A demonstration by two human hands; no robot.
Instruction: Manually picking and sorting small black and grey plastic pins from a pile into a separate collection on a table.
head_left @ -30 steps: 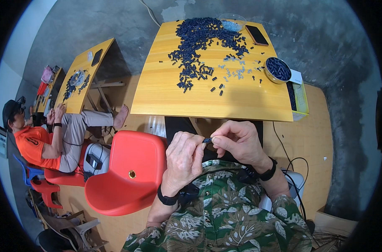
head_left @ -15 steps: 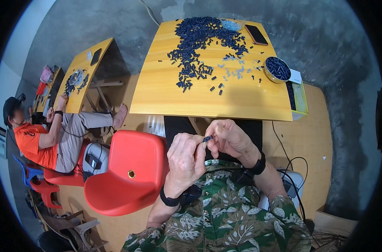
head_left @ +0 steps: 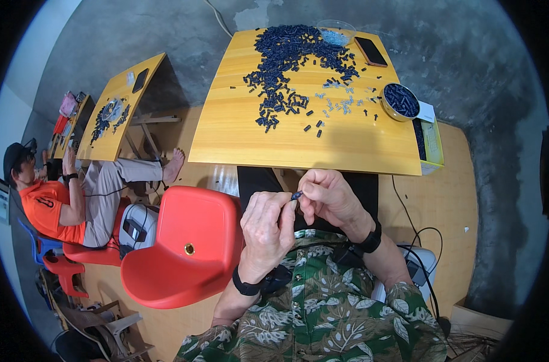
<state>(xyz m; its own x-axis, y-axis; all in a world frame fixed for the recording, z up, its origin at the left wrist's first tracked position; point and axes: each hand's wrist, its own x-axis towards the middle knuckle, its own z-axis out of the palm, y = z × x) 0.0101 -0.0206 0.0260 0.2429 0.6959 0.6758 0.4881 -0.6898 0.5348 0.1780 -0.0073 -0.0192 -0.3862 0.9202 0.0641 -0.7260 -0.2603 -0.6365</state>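
Observation:
Between my two hands, just in front of the table's near edge, is a small dark cylindrical plastic piece (head_left: 296,196). My left hand (head_left: 267,224) pinches it between thumb and fingertips. My right hand (head_left: 330,198) is closed in a pinch at the piece's right end; what its fingertips hold there is too small to make out. On the yellow wooden table (head_left: 226,136) lies a large spread of similar dark pieces (head_left: 286,45). Small clear pieces (head_left: 345,105) are scattered to its right. A round bowl (head_left: 401,101) full of dark pieces stands at the right edge.
A clear tub of light blue bits (head_left: 335,37) and a phone (head_left: 371,51) sit at the table's far right. A yellow box (head_left: 431,142) is beside the table. At left stands a red chair (head_left: 196,223); beyond it a person in orange (head_left: 48,202) sits at another table.
My hands stay almost in place, and the right fingers have shifted slightly around the dark piece. The person at the left has drawn their hands back from their table.

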